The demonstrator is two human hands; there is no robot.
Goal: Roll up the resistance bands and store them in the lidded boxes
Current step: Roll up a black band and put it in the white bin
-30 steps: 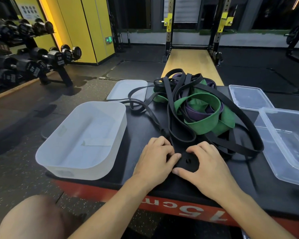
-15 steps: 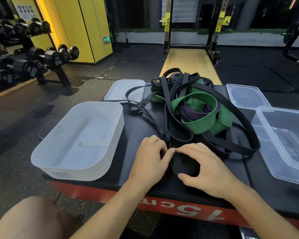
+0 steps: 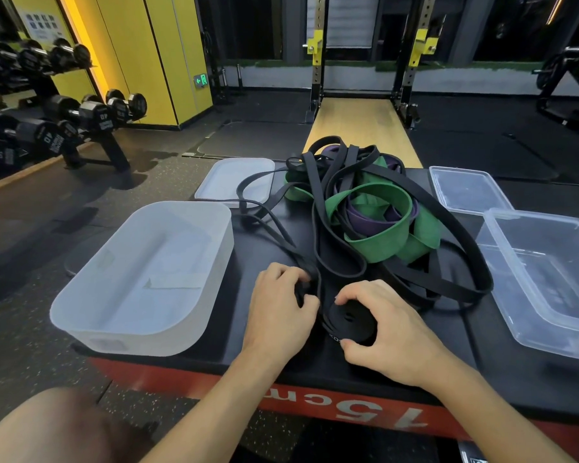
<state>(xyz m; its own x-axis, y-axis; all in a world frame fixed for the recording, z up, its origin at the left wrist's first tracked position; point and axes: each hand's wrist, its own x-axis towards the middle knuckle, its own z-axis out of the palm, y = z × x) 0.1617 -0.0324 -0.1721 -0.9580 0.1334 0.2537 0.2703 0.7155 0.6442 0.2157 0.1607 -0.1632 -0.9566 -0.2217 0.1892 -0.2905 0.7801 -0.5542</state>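
Note:
A partly rolled black resistance band lies as a flat coil on the black platform. My right hand grips the coil from the right. My left hand pinches the band's loose tail just left of the coil. Behind them sits a tangled pile of black bands, green bands and a purple band. A frosted white box stands open at the left, its lid behind it. A clear box stands at the right, with its lid behind.
The platform has a red front edge marked with white numbers. My knee shows at the bottom left. A dumbbell rack stands on the gym floor at the left, and a squat rack with a wooden platform beyond.
The coil has grown as my hands turned it. My right hand has shifted right around the coil, and my left hand has moved off it onto the loose tail.

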